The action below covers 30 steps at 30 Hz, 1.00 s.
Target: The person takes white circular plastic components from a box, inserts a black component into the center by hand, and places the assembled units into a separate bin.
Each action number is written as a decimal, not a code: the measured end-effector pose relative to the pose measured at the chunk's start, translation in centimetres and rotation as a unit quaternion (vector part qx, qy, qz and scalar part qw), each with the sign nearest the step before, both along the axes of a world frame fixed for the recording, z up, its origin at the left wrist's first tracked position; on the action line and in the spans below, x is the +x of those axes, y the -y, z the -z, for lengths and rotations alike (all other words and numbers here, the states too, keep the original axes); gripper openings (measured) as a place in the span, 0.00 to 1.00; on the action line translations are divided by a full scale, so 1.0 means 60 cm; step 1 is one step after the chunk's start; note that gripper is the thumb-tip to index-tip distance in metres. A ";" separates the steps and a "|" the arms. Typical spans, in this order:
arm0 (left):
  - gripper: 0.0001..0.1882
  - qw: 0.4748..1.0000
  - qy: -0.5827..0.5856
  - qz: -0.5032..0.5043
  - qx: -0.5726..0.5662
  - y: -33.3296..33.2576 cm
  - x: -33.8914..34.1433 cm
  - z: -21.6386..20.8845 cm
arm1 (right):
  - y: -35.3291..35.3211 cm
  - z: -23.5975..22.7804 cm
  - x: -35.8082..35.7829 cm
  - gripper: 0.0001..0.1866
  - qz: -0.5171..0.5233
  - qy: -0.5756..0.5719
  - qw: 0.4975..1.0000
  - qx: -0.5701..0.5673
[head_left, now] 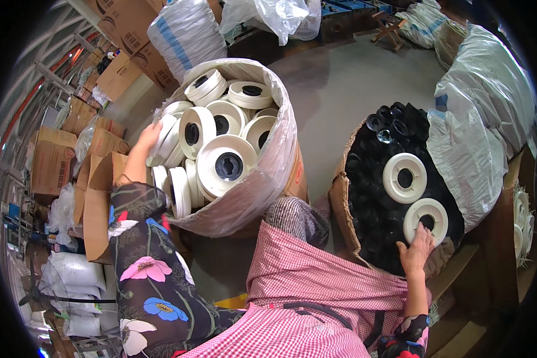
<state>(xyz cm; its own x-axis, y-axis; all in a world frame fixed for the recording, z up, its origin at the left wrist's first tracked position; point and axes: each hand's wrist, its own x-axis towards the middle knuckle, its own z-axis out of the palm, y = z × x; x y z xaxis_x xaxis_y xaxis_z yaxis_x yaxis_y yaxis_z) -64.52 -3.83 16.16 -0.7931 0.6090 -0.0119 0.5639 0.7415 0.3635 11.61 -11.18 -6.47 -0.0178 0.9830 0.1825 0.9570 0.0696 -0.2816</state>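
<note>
On the left, a box lined with clear plastic (283, 140) is heaped with round white plastic discs (218, 152), several with a black ring set in the centre. My left hand (150, 136) is closed at the edge of a white disc on the heap's left side; its fingertips are partly hidden. To the right, two white discs lie on a carton of black plastic rings (370, 203). My right hand (418, 250) is at the nearer disc (410, 224), fingers bent over its centre hole. The farther disc (392, 179) lies untouched.
Crumpled white sacks (477, 113) lie beside the black rings. At the far right, another carton holds white discs (519, 224). Cardboard boxes (53, 161) and stacked white bags (74, 274) stand on the left. A striped sack (188, 39) stands behind the lined box.
</note>
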 end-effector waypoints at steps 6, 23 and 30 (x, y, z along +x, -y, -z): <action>0.17 0.864 0.054 0.306 0.396 0.025 0.371 0.033 | -0.022 -0.002 0.036 0.37 0.094 0.066 0.993 -0.041; 0.08 0.809 -0.032 0.585 -0.041 0.082 0.986 0.539 | 0.166 -0.099 0.027 0.33 0.084 -0.709 0.700 -0.031; 0.09 0.785 0.383 0.462 0.153 0.061 0.936 0.495 | 0.172 -0.064 0.000 0.32 0.059 -0.729 0.677 -0.081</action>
<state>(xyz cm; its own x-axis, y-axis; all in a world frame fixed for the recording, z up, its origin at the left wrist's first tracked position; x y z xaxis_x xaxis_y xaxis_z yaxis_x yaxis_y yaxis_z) -8.36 -7.51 -13.53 0.1567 0.9876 -0.0113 0.3387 -0.0430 0.9399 11.58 -21.47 -2.65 0.1460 0.9711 -0.1889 -0.3504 -0.1278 -0.9278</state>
